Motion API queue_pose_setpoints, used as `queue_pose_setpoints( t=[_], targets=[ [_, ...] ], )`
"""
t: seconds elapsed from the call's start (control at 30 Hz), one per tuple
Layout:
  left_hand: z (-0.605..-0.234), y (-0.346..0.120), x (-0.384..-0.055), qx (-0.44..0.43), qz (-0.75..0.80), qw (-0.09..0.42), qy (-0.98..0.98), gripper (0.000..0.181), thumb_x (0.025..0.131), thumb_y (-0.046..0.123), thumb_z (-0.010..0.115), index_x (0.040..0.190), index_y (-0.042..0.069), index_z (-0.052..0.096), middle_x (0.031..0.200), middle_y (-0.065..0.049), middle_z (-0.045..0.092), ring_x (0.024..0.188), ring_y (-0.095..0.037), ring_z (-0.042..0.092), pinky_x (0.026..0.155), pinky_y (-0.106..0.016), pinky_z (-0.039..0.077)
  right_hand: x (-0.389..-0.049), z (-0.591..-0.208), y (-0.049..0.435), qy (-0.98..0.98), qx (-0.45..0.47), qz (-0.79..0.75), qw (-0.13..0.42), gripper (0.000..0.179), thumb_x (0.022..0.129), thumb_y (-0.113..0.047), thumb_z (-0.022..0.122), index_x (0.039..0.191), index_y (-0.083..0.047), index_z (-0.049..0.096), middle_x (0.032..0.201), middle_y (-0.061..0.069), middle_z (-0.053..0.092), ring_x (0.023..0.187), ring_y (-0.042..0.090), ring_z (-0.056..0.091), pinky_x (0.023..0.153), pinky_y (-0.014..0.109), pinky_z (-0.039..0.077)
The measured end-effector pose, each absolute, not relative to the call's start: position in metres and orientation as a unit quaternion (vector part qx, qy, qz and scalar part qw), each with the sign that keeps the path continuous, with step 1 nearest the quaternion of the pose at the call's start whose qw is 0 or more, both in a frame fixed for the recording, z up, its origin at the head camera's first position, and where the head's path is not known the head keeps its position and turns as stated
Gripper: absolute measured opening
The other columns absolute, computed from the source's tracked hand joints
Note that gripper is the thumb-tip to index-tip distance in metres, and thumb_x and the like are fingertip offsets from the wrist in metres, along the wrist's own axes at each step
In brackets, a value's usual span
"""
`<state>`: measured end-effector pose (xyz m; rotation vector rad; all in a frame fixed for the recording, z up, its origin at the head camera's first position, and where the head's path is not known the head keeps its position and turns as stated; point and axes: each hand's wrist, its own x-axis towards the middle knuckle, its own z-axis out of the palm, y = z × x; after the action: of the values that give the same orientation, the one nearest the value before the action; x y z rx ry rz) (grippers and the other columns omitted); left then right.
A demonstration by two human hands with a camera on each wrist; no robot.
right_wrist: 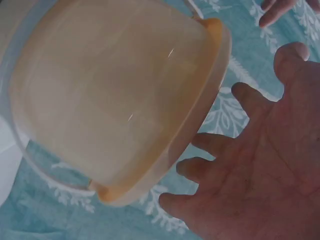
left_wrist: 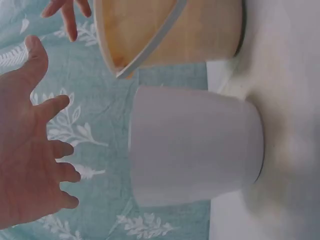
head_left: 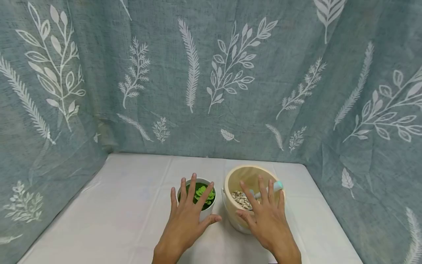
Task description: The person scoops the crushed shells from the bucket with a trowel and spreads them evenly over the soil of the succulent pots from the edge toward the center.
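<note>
In the head view my left hand [head_left: 186, 222] is spread above the near side of a white pot [head_left: 207, 212] with a small green succulent [head_left: 205, 194] in it. My right hand [head_left: 268, 222] hovers with fingers spread over the near rim of a cream bucket [head_left: 235, 220]. Pebbles [head_left: 240, 198] lie inside the bucket, along with a tool whose pale handle [head_left: 268, 189] has a mint-green end and leans on the rim; my fingers partly hide it. Neither hand holds anything. The left wrist view shows a gap between the left palm [left_wrist: 30, 150] and the white pot.
A white cloth [head_left: 132, 205] covers the table. Blue-green curtains [head_left: 165, 80] with white leaf prints stand behind it and on both sides. The bucket has a thin grey-white handle [left_wrist: 155, 42] hanging down its side. The pot stands just left of the bucket.
</note>
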<state>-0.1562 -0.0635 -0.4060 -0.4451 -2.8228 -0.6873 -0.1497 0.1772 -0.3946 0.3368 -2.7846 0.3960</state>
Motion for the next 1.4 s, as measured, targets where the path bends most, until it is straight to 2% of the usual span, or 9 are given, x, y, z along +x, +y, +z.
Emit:
queue_pose_setpoints(
  t=[0.17,0.33,0.4,0.5,0.67,0.77,0.97,1.2,1.4],
  targets=[
    [-0.41,-0.044,-0.163,-0.181,-0.251,0.118,-0.943,0.08,0.094,0.058,0.067,0.163,0.028,0.04,0.173,-0.025,0.021,0.154,-0.059,0.026,0.12,-0.078,0.025,-0.159,-0.388,0.201,-0.97,0.121,0.111,0.18,0.065,0.101,-0.046,0.065,0.16,-0.026,0.046,0.16,0.028,0.044,0.148,0.061,0.037,0.114,0.079,0.033],
    [-0.416,-0.017,-0.168,-0.227,-0.239,0.19,-0.925,0.07,0.095,0.048,0.072,0.152,0.01,0.055,0.163,-0.026,0.041,0.145,-0.046,0.05,0.117,-0.064,0.043,-0.188,-0.38,0.224,-0.951,0.19,0.061,0.238,0.049,0.092,-0.026,0.08,0.135,-0.008,0.067,0.135,0.024,0.068,0.128,0.051,0.063,0.104,0.066,0.052],
    [-0.42,-0.007,-0.168,-0.247,-0.241,0.19,-0.919,0.069,0.096,0.047,0.072,0.15,0.007,0.056,0.161,-0.024,0.044,0.145,-0.04,0.052,0.117,-0.057,0.047,-0.201,-0.379,0.229,-0.948,0.219,0.034,0.227,0.044,0.086,-0.022,0.085,0.125,-0.006,0.072,0.125,0.018,0.074,0.119,0.042,0.07,0.102,0.059,0.056],
    [-0.427,0.001,-0.164,-0.263,-0.251,0.158,-0.918,0.069,0.098,0.044,0.071,0.152,0.005,0.053,0.164,-0.022,0.042,0.15,-0.037,0.047,0.116,-0.05,0.049,-0.217,-0.379,0.229,-0.958,0.234,-0.011,0.166,0.04,0.08,-0.022,0.09,0.115,-0.008,0.077,0.107,0.008,0.079,0.1,0.029,0.075,0.097,0.052,0.058],
    [-0.436,0.006,-0.16,-0.273,-0.262,0.143,-0.914,0.07,0.101,0.036,0.069,0.157,0.002,0.044,0.167,-0.02,0.038,0.157,-0.041,0.036,0.116,-0.049,0.049,-0.236,-0.388,0.226,-0.97,0.212,-0.047,0.107,0.017,0.072,-0.022,0.093,0.079,-0.017,0.078,0.072,-0.003,0.073,0.068,0.018,0.066,0.085,0.048,0.046],
    [-0.438,0.006,-0.16,-0.277,-0.263,0.149,-0.912,0.069,0.102,0.035,0.067,0.158,0.002,0.043,0.168,-0.02,0.036,0.158,-0.039,0.033,0.119,-0.049,0.047,-0.24,-0.391,0.228,-0.972,0.198,-0.037,0.122,0.023,0.074,-0.02,0.092,0.063,-0.022,0.072,0.061,-0.005,0.068,0.058,0.015,0.057,0.077,0.044,0.036],
    [-0.438,0.003,-0.163,-0.281,-0.273,0.14,-0.909,0.068,0.104,0.036,0.064,0.158,0.002,0.043,0.171,-0.019,0.033,0.159,-0.038,0.032,0.116,-0.052,0.049,-0.235,-0.384,0.233,-0.967,0.19,-0.018,0.169,0.023,0.082,-0.019,0.087,0.064,-0.026,0.074,0.059,-0.008,0.067,0.057,0.013,0.057,0.08,0.051,0.041],
    [-0.436,-0.002,-0.162,-0.287,-0.29,0.125,-0.904,0.067,0.104,0.035,0.065,0.158,0.003,0.043,0.171,-0.017,0.033,0.159,-0.036,0.032,0.119,-0.05,0.046,-0.22,-0.37,0.239,-0.96,0.182,-0.005,0.212,0.031,0.082,-0.016,0.086,0.059,-0.027,0.067,0.055,-0.01,0.058,0.058,0.013,0.056,0.085,0.057,0.043],
    [-0.432,-0.015,-0.162,-0.28,-0.324,0.123,-0.896,0.067,0.103,0.036,0.066,0.157,0.001,0.045,0.168,-0.017,0.038,0.153,-0.031,0.045,0.116,-0.045,0.05,-0.21,-0.351,0.248,-0.963,0.167,-0.009,0.209,0.031,0.086,-0.016,0.083,0.061,-0.026,0.068,0.054,-0.011,0.055,0.056,0.011,0.052,0.088,0.061,0.043]
  ],
)
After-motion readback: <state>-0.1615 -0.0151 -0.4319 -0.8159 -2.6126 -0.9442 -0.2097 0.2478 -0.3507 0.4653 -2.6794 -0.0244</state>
